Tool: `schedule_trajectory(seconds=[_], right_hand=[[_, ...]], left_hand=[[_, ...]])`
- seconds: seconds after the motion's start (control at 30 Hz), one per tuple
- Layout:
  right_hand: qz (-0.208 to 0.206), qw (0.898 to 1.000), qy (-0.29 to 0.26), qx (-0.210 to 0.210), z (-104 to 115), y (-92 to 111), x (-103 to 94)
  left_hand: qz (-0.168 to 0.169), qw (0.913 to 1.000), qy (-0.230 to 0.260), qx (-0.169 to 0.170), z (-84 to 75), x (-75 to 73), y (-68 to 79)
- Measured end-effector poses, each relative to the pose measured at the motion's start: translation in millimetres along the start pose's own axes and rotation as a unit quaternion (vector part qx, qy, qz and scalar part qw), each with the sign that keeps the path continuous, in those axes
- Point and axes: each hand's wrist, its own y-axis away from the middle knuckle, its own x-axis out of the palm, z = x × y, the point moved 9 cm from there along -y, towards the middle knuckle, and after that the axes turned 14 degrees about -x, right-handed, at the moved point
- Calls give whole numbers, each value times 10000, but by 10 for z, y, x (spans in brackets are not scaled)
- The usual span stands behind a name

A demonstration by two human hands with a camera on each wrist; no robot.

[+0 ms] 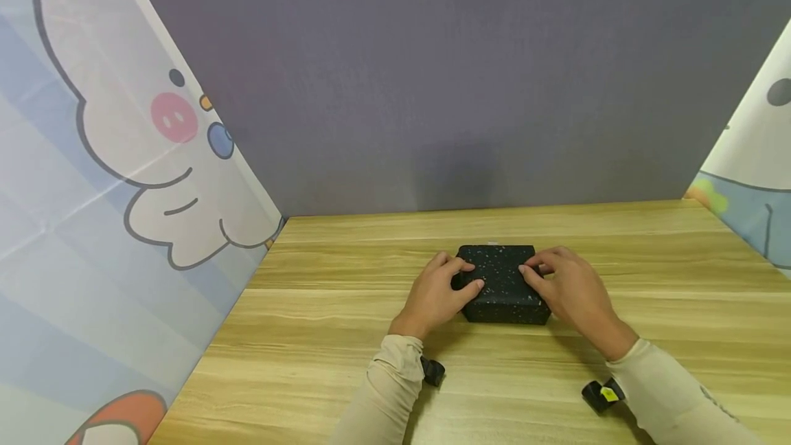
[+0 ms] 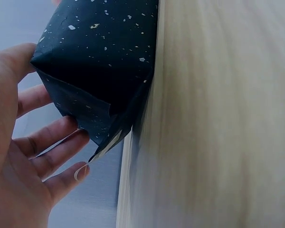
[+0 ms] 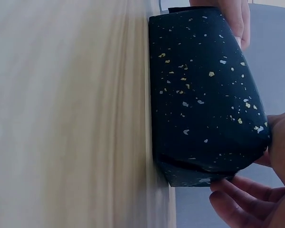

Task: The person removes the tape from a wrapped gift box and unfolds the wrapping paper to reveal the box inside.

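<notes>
A box wrapped in black speckled paper [image 1: 502,273] lies flat on the wooden table. My left hand [image 1: 437,294] holds its left end, thumb and forefinger over the top edge. In the left wrist view, that end's paper flap [image 2: 80,102] stands out partly folded, with the fingers of the left hand [image 2: 38,152] against it. A thin pale curl [image 2: 80,171] hangs from the flap's tip by a fingertip. My right hand [image 1: 571,294] grips the right end at its upper edge; in the right wrist view its fingers [image 3: 242,199] touch the folded end paper.
The wooden table [image 1: 296,335] runs back to a grey upright panel [image 1: 432,88]. Cartoon-printed sheets [image 1: 123,177] stand on the left and right sides. A small white bit [image 1: 492,244] shows at the box's far edge. Dark wrist-worn devices [image 1: 594,397] hang below both sleeves.
</notes>
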Motion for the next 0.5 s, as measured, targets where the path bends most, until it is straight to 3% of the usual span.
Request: schedule_trajectory(seconds=[0.13,0.3,0.5], right_hand=[[85,9997,229,-12,38,-27,-11],[37,9969,706,-347,154,-77,-44],[-195,9959,723,-501,193,-99,-71]], left_hand=[[17,10000,-56,-21,2,4,1],[13,10000,-97,1,-10,1,5],[25,10000,-22,19,-17,-7,4]])
